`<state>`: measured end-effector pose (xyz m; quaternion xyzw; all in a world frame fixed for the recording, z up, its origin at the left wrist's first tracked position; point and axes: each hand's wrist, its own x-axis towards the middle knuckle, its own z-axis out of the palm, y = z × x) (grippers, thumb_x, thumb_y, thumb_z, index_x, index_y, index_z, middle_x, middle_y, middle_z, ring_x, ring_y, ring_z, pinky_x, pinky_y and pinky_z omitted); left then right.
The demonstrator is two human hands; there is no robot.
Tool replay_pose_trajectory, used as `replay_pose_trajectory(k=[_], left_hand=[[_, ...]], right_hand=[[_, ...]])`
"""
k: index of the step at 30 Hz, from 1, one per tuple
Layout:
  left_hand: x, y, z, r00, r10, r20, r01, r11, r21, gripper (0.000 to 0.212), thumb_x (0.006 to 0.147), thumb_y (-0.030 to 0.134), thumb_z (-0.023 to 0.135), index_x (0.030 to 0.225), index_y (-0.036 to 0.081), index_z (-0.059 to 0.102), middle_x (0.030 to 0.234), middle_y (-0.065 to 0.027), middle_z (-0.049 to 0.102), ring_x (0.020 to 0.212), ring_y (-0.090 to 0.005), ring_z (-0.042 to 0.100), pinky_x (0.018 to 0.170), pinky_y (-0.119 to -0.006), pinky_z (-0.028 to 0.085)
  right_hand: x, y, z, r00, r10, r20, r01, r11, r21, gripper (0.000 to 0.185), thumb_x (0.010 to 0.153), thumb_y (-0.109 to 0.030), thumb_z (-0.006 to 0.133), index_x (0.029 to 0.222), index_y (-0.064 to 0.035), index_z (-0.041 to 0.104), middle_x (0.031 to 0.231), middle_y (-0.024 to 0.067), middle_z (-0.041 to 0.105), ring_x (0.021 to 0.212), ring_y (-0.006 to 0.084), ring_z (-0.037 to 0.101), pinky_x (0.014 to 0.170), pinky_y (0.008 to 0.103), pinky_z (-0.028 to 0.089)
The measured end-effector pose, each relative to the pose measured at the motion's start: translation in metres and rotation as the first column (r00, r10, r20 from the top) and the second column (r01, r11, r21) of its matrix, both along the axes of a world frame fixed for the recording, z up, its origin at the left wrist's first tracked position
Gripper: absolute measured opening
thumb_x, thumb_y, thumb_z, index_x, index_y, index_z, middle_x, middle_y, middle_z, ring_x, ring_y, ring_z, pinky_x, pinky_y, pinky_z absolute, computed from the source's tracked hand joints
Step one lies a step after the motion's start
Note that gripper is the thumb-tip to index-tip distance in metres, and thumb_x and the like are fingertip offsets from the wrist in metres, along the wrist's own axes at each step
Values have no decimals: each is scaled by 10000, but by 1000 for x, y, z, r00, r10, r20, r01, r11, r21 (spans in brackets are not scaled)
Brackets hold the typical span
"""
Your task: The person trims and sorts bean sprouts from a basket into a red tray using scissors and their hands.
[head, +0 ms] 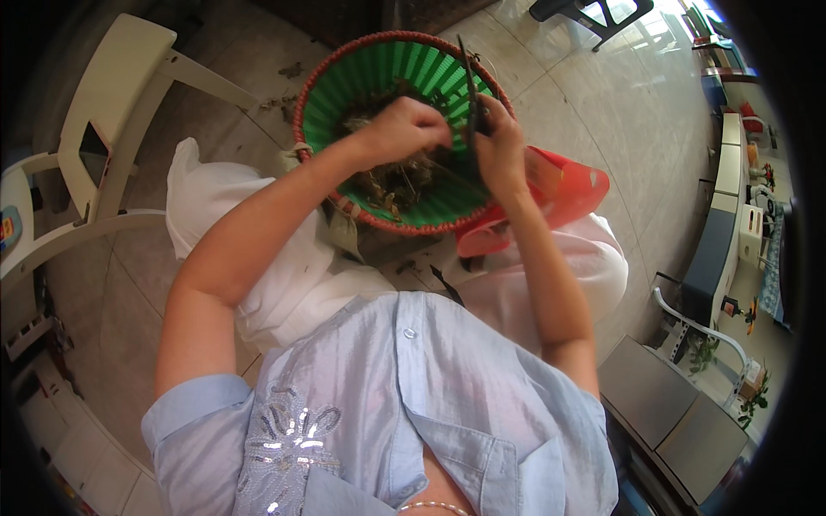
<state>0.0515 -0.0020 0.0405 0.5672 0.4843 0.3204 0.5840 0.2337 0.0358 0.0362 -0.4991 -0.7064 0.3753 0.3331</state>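
Note:
A round basket (413,230) with green slats and a reddish-brown woven rim stands between the person's knees. Tangled dry plant matter (413,177), with some green bits, lies in it. Above this material, near the basket's middle, is my left hand (413,132); its fingers are bent together and blurred, and whether they pinch anything is not clear. My right hand (500,145), at the basket's right side, grips a long, thin, dark tool (470,77) that points towards the far rim. The tool's exact kind cannot be told.
A red plastic sheet or bag (568,187) lies by the right knee. A pale chair (116,84) stands at left, with a dark phone-like object on it. Plant scraps (290,71) lie on the tiled floor. A black stool's legs (606,16) show at the top.

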Motion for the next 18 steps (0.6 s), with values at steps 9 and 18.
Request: replay_pose_trajectory(k=[9,18], left_hand=[[-5,-1,2,950,-207,-233,251,951,178,226,822,129,646,1003,-5,666,942,-99,659,882,-175,618,782,-298,484],[2,-3,-9,919,-237,-316,314,924,217,145,800,98,633,911,17,678,792,-112,678,727,-226,641,706,-313,500]], right_hand=[[20,8,25,989,111,94,-72,937,-342,427,723,-143,744,1091,31,616,705,142,655,598,162,634,567,313,476],[18,4,37,996,78,-46,-90,882,-462,519,762,-150,742,1190,62,539,742,96,653,612,153,631,533,266,491]])
